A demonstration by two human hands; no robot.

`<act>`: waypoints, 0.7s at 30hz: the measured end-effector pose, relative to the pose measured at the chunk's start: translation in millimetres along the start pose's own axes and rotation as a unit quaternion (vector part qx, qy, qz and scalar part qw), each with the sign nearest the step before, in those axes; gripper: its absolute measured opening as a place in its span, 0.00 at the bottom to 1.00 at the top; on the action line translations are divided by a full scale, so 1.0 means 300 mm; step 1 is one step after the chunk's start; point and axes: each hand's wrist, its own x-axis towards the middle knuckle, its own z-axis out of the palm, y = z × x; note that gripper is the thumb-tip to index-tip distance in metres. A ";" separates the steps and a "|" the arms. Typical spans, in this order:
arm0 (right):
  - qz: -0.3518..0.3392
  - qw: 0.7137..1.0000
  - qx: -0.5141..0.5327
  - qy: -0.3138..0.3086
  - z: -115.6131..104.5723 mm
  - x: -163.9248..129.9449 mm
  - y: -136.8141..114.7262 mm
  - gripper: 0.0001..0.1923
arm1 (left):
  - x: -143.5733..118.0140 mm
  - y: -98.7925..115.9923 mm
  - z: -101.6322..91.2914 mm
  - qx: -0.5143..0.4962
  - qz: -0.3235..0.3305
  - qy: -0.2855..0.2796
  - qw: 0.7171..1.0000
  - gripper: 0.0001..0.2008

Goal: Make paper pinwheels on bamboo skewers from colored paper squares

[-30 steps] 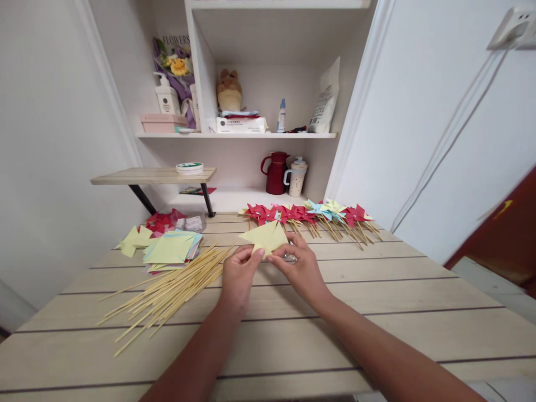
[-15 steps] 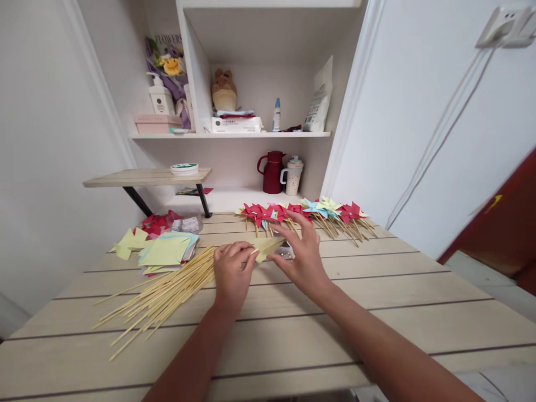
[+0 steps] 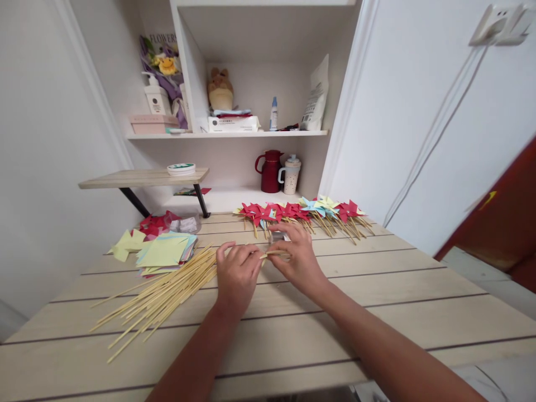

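Observation:
Between my two hands is a pale yellow paper piece (image 3: 263,256), seen nearly edge-on and mostly covered by fingers. My left hand (image 3: 237,274) is closed, pinching its left side between thumb and fingers. On the other side, my right hand (image 3: 298,258) pinches the paper with thumb and forefinger, its other fingers curved above. Just behind the right fingers stands a small clear container (image 3: 277,237), partly hidden. Thin wooden sticks (image 3: 167,296) lie in a loose bundle left of my left hand. Finished paper pinwheels (image 3: 288,211) on sticks lie in a row beyond my hands.
A stack of coloured paper squares (image 3: 163,251) sits at the left, beside a yellow cut paper piece (image 3: 125,245) and red paper pieces (image 3: 156,224). A small raised shelf (image 3: 142,177) stands behind them. A red jug (image 3: 271,172) and a cup (image 3: 292,176) stand at the back.
The yellow paper has turned from showing its broad face to nearly edge-on. My right hand has come in closer to the left, its fingers now closed on the paper. The view has shifted slightly.

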 end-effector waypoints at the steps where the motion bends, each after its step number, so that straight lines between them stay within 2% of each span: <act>1: 0.015 1.000 0.024 -0.005 -0.001 0.003 -0.002 0.04 | -0.001 0.001 0.002 -0.016 -0.022 0.002 1.000 0.07; 3: 0.068 0.994 0.090 -0.010 -0.003 0.010 -0.005 0.01 | 0.000 0.001 0.008 -0.061 -0.092 0.033 0.993 0.07; 4: 0.109 0.985 0.133 -0.009 -0.003 0.013 -0.005 0.01 | 0.001 0.000 0.011 -0.094 -0.139 0.060 0.984 0.12; 6: 0.218 0.946 0.239 -0.015 -0.004 0.020 -0.004 0.08 | 0.004 -0.007 0.017 -0.183 -0.251 0.115 0.944 0.26; 7: 0.279 0.912 0.299 -0.020 -0.004 0.023 -0.002 0.11 | 0.006 -0.012 0.019 -0.237 -0.307 0.123 0.913 0.29; 8: 0.333 0.872 0.357 -0.023 -0.005 0.025 -0.001 0.13 | 0.008 -0.016 0.020 -0.294 -0.355 0.114 0.880 0.29; 10: 0.406 0.797 0.446 -0.029 -0.008 0.028 0.002 0.17 | 0.012 -0.022 0.020 -0.387 -0.411 0.052 0.824 0.26; 12: 0.429 0.758 0.491 -0.030 -0.010 0.028 0.003 0.19 | 0.016 -0.019 0.021 -0.445 -0.411 -0.014 0.796 0.24; 14: 0.427 0.749 0.506 -0.034 -0.010 0.027 0.001 0.19 | 0.019 -0.009 0.024 -0.479 -0.383 -0.047 0.788 0.22; 16: 0.424 0.751 0.504 -0.037 -0.007 0.023 -0.002 0.19 | 0.020 0.005 0.029 -0.497 -0.365 -0.057 0.785 0.19; 21: 0.420 0.759 0.494 -0.051 0.006 0.013 -0.005 0.18 | 0.010 0.018 0.039 -0.490 -0.411 -0.074 0.765 0.14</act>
